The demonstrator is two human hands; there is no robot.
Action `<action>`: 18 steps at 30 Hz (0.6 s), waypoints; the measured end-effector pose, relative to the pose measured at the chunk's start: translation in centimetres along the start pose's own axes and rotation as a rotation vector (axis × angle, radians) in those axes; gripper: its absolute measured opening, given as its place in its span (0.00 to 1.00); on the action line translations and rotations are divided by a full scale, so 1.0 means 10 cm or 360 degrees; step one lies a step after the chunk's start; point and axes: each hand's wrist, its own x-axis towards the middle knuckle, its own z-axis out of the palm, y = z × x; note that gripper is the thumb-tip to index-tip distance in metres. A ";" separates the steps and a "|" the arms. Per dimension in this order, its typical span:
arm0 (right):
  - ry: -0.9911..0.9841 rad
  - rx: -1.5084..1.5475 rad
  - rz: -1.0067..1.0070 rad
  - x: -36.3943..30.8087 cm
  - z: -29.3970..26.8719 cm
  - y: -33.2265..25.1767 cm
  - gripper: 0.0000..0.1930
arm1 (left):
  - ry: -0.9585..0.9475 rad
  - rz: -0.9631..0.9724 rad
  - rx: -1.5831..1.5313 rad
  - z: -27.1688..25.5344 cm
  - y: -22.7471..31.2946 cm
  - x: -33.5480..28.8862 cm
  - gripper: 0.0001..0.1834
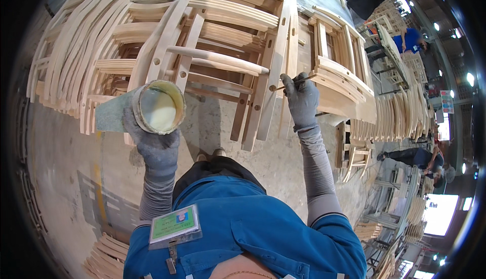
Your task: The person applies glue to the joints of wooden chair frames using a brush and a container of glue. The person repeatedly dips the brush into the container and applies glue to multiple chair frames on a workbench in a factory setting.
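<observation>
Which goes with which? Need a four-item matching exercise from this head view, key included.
1. left hand
2. right hand
3. cup
4. badge

A. on the blue shirt
B. open at the top, pale liquid inside
C. gloved, holding a round container
D. gloved, pinching a thin stick

Pairs: 1-C, 2-D, 3-B, 4-A

On the left, a yellow stripe (97, 173) crossed the grey floor (61, 157); on the far right stood a long table (395, 58). Small lamps (470, 79) glowed under a dark ceiling (458, 41), near a bright rectangular opening (440, 214).
</observation>
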 end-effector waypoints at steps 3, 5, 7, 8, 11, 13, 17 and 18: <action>-0.0065 0.0219 0.0044 0.04 0.00 0.01 0.15 | -0.0062 0.0176 0.0163 0.09 -0.01 -0.05 0.43; -0.0139 0.0257 0.0081 0.07 -0.05 -0.05 0.13 | 0.0129 -0.0104 -0.0482 0.17 0.01 -0.14 0.43; -0.0215 0.0124 0.0092 0.04 -0.21 -0.10 0.11 | 0.0175 -0.0118 -0.0620 0.23 0.02 -0.22 0.44; -0.0231 0.0177 0.0036 0.01 -0.25 -0.07 0.09 | 0.0197 -0.0123 -0.0689 0.25 0.03 -0.25 0.45; -0.0392 0.0267 -0.0033 -0.08 -0.47 0.00 0.05 | 0.0012 0.0158 -0.0114 0.26 -0.08 -0.28 0.45; -0.0405 0.0639 -0.0016 -0.13 -0.58 -0.13 0.05 | -0.0184 0.0359 0.0115 0.38 -0.08 -0.30 0.43; -0.0339 0.1330 0.0083 -0.31 -0.81 -0.78 0.07 | -0.0069 0.0162 0.0060 0.55 -0.19 -0.41 0.26; -0.0458 0.1624 -0.0130 -0.36 -0.81 -0.82 0.10 | -0.0103 0.0028 -0.0134 0.61 -0.15 -0.43 0.26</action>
